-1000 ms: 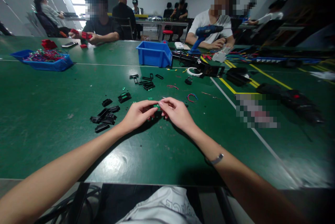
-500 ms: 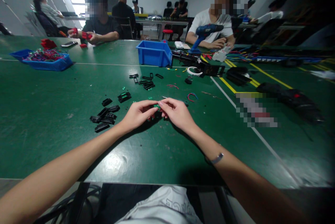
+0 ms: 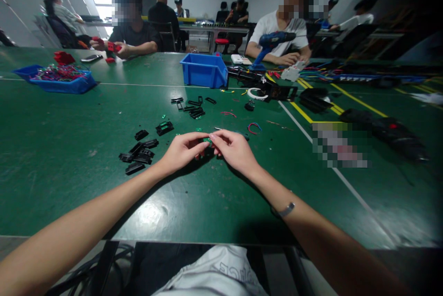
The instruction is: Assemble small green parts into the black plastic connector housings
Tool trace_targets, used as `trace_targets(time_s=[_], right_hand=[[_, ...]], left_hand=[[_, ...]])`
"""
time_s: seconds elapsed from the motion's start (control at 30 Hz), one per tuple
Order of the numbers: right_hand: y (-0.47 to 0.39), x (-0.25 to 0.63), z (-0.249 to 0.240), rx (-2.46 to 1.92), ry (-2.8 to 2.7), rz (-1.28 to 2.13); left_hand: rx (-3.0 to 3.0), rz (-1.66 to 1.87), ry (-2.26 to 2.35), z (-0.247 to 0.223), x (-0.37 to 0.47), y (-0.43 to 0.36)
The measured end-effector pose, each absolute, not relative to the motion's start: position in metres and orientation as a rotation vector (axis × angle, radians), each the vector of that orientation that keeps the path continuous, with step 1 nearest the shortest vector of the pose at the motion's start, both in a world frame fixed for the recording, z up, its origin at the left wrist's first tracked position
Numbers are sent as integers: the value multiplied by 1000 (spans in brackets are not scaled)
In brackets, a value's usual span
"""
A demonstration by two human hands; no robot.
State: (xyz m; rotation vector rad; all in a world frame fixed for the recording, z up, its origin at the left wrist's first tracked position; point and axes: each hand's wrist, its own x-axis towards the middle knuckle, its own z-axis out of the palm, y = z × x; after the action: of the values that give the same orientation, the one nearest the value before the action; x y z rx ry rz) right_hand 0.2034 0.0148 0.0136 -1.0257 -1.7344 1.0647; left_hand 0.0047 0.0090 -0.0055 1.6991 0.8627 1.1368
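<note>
Between my fingertips is a small green circuit board (image 3: 206,140), mostly covered by the fingers. My left hand (image 3: 183,150) pinches it from the left with thumb and forefinger. From the right, my right hand (image 3: 234,148) closes on it, its thumb and fingers meeting the left fingertips. Both hands are just above the green table (image 3: 194,208). Left of my left hand lies a pile of black plastic housings (image 3: 137,155). One black housing (image 3: 164,127) with green in it lies a little farther off. Beyond the hands are several thin black frames (image 3: 194,109).
A blue bin (image 3: 204,72) stands ahead, and a blue tray of wires (image 3: 64,79) at far left. A blue cordless drill (image 3: 270,46) stands near a co-worker in white (image 3: 277,30). Short red and blue wires (image 3: 254,127) lie right of the hands. Another co-worker (image 3: 133,33) holds red parts.
</note>
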Motion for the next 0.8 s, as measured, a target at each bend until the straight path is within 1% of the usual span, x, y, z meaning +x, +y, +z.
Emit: trace_targets(time_s=[0.8], right_hand=[[12,202,16,-1046,-1733,1049]], left_hand=[[1669,1110,905,1,5,7]])
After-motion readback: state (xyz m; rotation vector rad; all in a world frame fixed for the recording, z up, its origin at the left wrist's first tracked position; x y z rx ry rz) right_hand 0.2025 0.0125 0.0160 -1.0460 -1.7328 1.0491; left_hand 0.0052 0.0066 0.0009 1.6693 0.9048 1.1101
